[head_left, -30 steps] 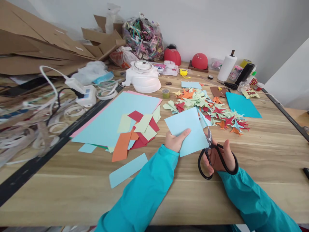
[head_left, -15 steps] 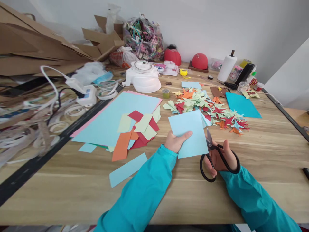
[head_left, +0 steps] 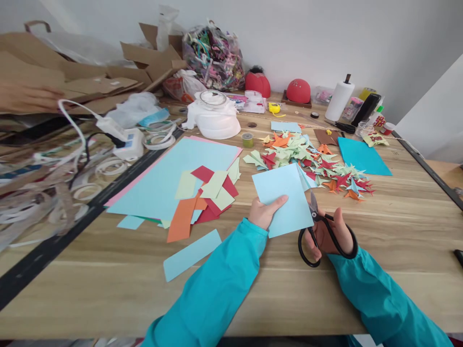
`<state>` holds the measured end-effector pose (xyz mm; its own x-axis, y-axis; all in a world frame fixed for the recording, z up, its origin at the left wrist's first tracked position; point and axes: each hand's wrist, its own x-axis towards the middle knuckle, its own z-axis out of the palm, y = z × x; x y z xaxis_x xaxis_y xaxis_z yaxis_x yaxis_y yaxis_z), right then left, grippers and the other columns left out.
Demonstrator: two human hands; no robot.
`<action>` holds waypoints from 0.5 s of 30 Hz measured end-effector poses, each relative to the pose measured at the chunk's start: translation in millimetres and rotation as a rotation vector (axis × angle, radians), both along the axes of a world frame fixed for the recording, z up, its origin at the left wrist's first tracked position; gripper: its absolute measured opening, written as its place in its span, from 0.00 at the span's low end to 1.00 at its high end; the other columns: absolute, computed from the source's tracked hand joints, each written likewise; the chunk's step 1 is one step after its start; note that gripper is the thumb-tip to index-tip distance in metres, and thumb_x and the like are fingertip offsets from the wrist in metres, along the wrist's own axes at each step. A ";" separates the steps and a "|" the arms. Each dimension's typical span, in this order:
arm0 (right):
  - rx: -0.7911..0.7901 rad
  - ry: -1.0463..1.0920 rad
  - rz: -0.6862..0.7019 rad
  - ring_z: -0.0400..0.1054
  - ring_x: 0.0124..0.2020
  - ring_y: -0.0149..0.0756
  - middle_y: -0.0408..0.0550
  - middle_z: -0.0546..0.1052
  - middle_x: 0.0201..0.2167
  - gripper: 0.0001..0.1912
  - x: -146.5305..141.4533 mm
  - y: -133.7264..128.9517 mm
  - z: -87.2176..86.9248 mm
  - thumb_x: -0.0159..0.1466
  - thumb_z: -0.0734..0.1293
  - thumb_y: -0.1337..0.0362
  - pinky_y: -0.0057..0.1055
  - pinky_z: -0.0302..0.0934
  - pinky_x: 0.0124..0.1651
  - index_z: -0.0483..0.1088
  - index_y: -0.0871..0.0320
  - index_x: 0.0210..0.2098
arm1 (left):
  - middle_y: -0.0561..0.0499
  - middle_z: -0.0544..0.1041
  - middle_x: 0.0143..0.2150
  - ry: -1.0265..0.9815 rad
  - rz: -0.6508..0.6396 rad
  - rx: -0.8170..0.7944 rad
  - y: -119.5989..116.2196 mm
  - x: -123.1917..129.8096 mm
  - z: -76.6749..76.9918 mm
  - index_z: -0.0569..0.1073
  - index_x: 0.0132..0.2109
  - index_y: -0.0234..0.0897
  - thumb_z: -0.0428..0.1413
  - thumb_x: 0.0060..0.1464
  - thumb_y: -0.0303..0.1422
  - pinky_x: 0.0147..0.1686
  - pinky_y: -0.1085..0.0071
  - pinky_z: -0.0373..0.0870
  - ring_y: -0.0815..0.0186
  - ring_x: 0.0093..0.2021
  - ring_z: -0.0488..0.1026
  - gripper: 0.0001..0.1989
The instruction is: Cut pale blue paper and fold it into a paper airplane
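Note:
My left hand pinches a light blue sheet of paper above the table, thumb flat on top and fingers hidden beneath. With fingers through the black handles, my right hand holds a pair of scissors at the sheet's right edge. The blades point away from me, against or just under that edge; whether they cut is hard to make out. Beyond the sheet lies a pile of folded paper shapes in green, red, orange and blue. A light blue paper strip rests left of my left sleeve.
Large paper sheets lie at left under coloured scraps. Farther left are a power strip, ribbon rolls and cardboard, with another person's hand there. A teal sheet and a white roll are at right.
The other person's hand has come into view at far left, and the cardboard there has dropped lower. My hands, the sheet and the scissors have barely moved.

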<state>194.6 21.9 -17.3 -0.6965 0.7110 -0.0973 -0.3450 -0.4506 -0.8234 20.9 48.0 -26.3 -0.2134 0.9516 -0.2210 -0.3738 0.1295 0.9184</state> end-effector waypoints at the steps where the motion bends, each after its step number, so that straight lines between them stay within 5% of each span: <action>1: 0.004 -0.006 0.003 0.62 0.13 0.31 0.45 0.70 0.22 0.45 0.0 -0.1 -0.1 0.53 0.44 0.33 0.29 0.57 0.15 0.49 0.56 0.59 | 0.41 0.78 0.37 -0.003 0.001 -0.004 -0.2 -0.2 1.3 0.76 0.34 0.28 0.67 0.26 0.39 0.39 0.62 0.73 0.54 0.38 0.75 0.25; 15: 0.048 -0.071 -0.076 0.59 0.12 0.29 0.42 0.69 0.20 0.44 2.6 0.7 2.5 0.52 0.45 0.32 0.28 0.57 0.15 0.47 0.52 0.59 | 0.42 0.78 0.34 0.061 0.015 -0.075 1.8 -4.4 6.7 0.76 0.33 0.29 0.64 0.29 0.47 0.35 0.67 0.73 0.56 0.37 0.75 0.26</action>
